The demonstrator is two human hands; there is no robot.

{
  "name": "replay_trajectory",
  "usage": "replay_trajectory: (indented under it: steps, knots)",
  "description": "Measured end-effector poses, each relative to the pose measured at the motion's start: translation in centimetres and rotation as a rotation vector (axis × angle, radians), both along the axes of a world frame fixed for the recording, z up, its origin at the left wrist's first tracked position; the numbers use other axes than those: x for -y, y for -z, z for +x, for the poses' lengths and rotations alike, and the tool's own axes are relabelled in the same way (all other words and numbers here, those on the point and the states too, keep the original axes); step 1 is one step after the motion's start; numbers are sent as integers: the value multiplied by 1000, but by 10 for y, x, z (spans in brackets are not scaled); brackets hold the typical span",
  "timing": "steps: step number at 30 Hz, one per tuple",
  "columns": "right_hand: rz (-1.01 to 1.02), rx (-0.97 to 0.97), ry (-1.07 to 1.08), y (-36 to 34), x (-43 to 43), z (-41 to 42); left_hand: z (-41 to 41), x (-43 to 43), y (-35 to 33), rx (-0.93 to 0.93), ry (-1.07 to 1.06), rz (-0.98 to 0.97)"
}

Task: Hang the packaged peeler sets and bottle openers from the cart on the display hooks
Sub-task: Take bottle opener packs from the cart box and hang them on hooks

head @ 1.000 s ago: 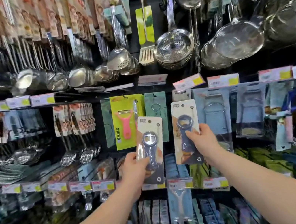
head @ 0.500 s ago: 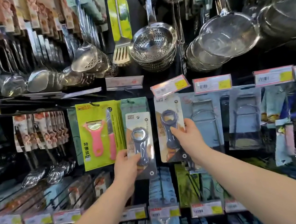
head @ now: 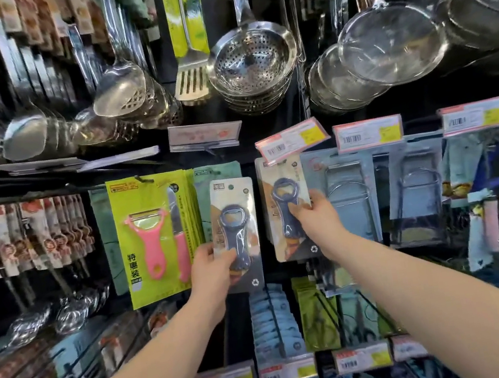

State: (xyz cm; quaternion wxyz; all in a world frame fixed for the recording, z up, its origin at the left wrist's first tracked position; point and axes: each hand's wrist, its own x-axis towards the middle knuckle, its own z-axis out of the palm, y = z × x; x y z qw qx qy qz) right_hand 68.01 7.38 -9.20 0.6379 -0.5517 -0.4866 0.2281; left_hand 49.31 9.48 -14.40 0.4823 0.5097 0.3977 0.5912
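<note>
The left hand (head: 211, 269) is closed on the lower left edge of a pale card with a blue-grey metal bottle opener under a clear blister (head: 238, 232). Its thumb is laid on the front and its fingers are hidden behind. The right hand (head: 317, 220) is clamped on a second bottle-opener card (head: 287, 212) of the same kind, which is pinched at its right edge about mid-height with the thumb across the opener's handle. The hands are held apart, the left lower than the right, and both bare forearms are stretched up toward the display.

The left card is held upright in front of a row of teal-green packs (head: 217, 174). The second card is raised higher, and its top edge is tucked beneath a tilted pink-and-yellow price tag (head: 292, 140). Edges of like cards are seen stacked behind it. Whether either card's hole is on a hook cannot be told.

Just left of the left card hangs a lime-green peeler set pack with a pink peeler and a pink-handled knife (head: 152, 239), with more of the same behind it. To the right of the second card, grey-blue packs of wire racks (head: 349, 193) are hung under level price tags.

On the row above, a steel slotted turner on a yellow-green card (head: 193, 80), a stack of perforated steel skimmers (head: 251, 59), round mesh strainers (head: 388, 42) and steel ladles (head: 120, 91) are suspended. Below the hands, further packs and a line of shelf labels (head: 288, 370) are seen, blurred.
</note>
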Motion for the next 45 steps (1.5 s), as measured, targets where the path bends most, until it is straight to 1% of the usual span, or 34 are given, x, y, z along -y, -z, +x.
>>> replay_trajectory:
  steps: [3, 7, 10, 14, 15, 18, 20, 26, 29, 33, 45]
  knots:
    - [-20, 35, 27, 0, -9, 1, 1, 2, 0, 23, 17, 6]
    - [-7, 201, 152, 8, -10, 0, -1, 3, -2, 49, 46, 17]
    - [84, 294, 206, 15, 2, -7, 5, 7, -1, 52, 77, 14]
    - [123, 376, 294, 22, 18, -21, 23, 14, -7, 43, 143, 47]
    - [127, 375, 277, 23, 21, -22, 28, 16, -9, 47, 162, 54]
    - [99, 213, 84, 21, 27, -21, 42, 21, -11, 68, 203, 72]
    - [89, 165, 27, 22, 28, -17, 46, 24, -10, 67, 208, 79]
    - [207, 185, 26, 31, 28, -11, 52, 29, 1, 12, 237, 160]
    - [262, 188, 48, 36, 30, -10, 52, 29, 3, 8, 242, 220]
    - [297, 186, 95, 31, 31, -4, 57, 28, -5, -46, 239, 275]
    - [341, 142, 95, 14, 27, 10, 71, 36, -27, -3, 275, 286]
